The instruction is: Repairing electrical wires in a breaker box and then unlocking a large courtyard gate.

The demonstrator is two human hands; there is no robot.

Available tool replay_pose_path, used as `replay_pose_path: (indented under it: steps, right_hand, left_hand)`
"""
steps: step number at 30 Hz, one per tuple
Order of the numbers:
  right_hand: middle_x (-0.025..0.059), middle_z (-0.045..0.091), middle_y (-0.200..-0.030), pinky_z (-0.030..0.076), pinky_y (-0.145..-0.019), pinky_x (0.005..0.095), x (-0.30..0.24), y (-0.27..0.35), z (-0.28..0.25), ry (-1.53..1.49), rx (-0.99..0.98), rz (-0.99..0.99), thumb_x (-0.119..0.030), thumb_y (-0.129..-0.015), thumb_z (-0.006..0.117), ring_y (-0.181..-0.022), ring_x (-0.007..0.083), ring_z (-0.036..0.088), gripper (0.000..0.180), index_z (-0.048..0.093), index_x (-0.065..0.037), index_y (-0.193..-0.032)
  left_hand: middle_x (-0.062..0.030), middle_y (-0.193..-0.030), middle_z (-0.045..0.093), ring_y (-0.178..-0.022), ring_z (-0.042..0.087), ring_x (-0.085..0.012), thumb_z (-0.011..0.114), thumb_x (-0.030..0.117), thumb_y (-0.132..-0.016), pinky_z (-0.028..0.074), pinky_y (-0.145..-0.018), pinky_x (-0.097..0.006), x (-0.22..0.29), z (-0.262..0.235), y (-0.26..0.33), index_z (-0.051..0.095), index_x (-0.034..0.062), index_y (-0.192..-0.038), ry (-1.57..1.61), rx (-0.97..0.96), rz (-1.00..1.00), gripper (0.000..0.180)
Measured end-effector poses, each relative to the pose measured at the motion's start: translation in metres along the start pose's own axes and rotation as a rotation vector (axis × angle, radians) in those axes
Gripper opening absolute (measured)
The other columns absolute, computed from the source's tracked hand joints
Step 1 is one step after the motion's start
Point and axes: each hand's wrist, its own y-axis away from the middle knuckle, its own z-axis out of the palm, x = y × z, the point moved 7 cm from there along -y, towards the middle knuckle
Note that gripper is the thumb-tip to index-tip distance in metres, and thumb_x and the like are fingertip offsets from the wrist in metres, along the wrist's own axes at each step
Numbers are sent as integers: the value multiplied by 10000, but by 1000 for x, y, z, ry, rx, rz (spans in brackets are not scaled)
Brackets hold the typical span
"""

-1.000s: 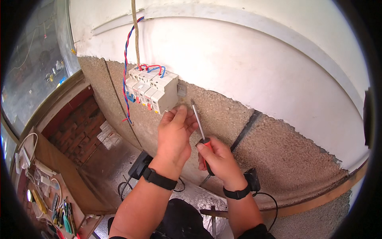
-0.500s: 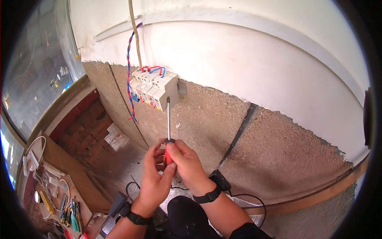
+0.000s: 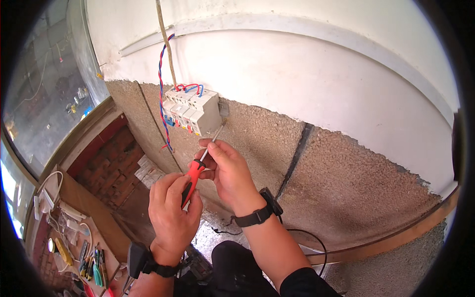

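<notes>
Nearest you: your left hand (image 3: 172, 214), black strap at its wrist, fingers curled partway closed about the butt end of a screwdriver with a red-and-black handle and slim metal shaft (image 3: 195, 173). Your right hand (image 3: 229, 174), also strapped in black, sits ahead of it — thumb and fingers nearly closed around the shaft just above the handle. The tool slants up and to the right, its tip just beside the breakers' lower right corner; cannot tell if it touches the wall.

Off to your left, a brown wooden table (image 3: 106, 243) carries a cluster of hand tools (image 3: 94, 267).

Beyond your hands, a row of white box-shaped circuit breakers (image 3: 207, 118) on the pebbly brown wall (image 3: 262, 141), short red and blue wires looped on top. A twisted red-and-blue wire pair (image 3: 162, 94) hangs at the row's left — a tan cable (image 3: 166, 47) runs down to its top.
</notes>
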Motion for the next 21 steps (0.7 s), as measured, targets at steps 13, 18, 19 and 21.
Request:
replay_pose_path:
  steps: [13, 18, 19, 21]
  right_hand:
    - [73, 638, -942, 558, -685, 321, -5, -7, 8, -185, -99, 20, -259, -1002, 469, -872, 214, 674, 273, 550, -46, -1153]
    - [88, 641, -992, 555, -728, 322, -3, -7, 9, -208, -98, 20, -249, -1006, 459, -937, 235, 667, 263, 551, -48, -1148]
    - [96, 644, -1021, 553, -752, 325, -2, -6, 11, -183, -116, 28, -246, -1006, 458, -960, 236, 661, 265, 548, -48, -1157]
    - [103, 645, -1050, 548, -772, 325, 2, -3, 12, -172, -161, 60, -250, -1002, 467, -979, 229, 655, 270, 550, -49, -1163]
  left_hand:
    - [-151, -1057, 575, -901, 605, -329, 694, -52, -681, 508, -736, -402, 15, -17, -12, 590, 41, -1072, -15, -37, 71, 415]
    - [-172, -1033, 576, -909, 610, -335, 692, -45, -711, 516, -724, -398, 13, -22, -14, 580, 31, -1095, -50, -50, 103, 407]
    - [-175, -1023, 586, -874, 625, -308, 680, -5, -767, 520, -690, -375, 8, -24, -14, 568, 16, -1105, -26, -41, 72, 357]
    - [-177, -1013, 595, -840, 640, -281, 668, 36, -823, 523, -657, -352, 8, -25, -13, 556, 1, -1115, -3, -31, 42, 315]
